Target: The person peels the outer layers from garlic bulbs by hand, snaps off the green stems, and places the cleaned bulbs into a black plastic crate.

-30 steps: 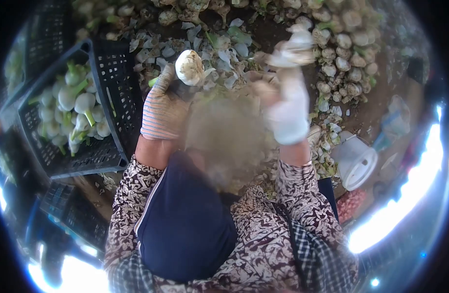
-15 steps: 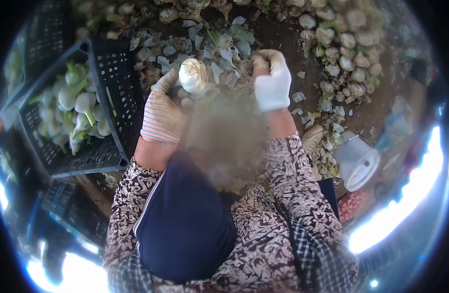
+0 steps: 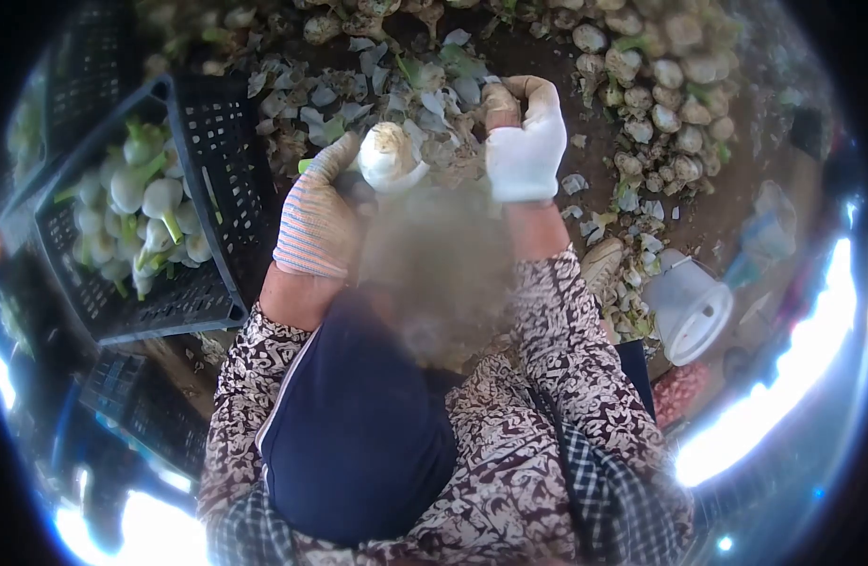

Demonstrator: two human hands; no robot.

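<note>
My left hand (image 3: 319, 212), in a striped glove, is closed around a white garlic bulb (image 3: 385, 156) with its tan root end facing up. A loose flap of skin stands out at the bulb's lower right, and a bit of green stem (image 3: 305, 165) shows left of the hand. To the right, my right hand (image 3: 526, 141) wears a white glove with tan fingertips. Its fingers are curled together, apart from the bulb; what they hold, if anything, is hidden. A blurred grey smudge covers the view between my forearms.
On the left stands a black plastic crate (image 3: 225, 189) with trimmed garlic bulbs (image 3: 151, 212) in it. Peeled skins (image 3: 325, 104) litter the ground ahead. Untrimmed garlic bulbs (image 3: 675, 123) are heaped at the upper right. A white bucket (image 3: 691, 307) lies tilted by my right side.
The garlic bulb has shifted slightly right and turned, and a skin flap now stands out from it. My right hand has moved a little up.
</note>
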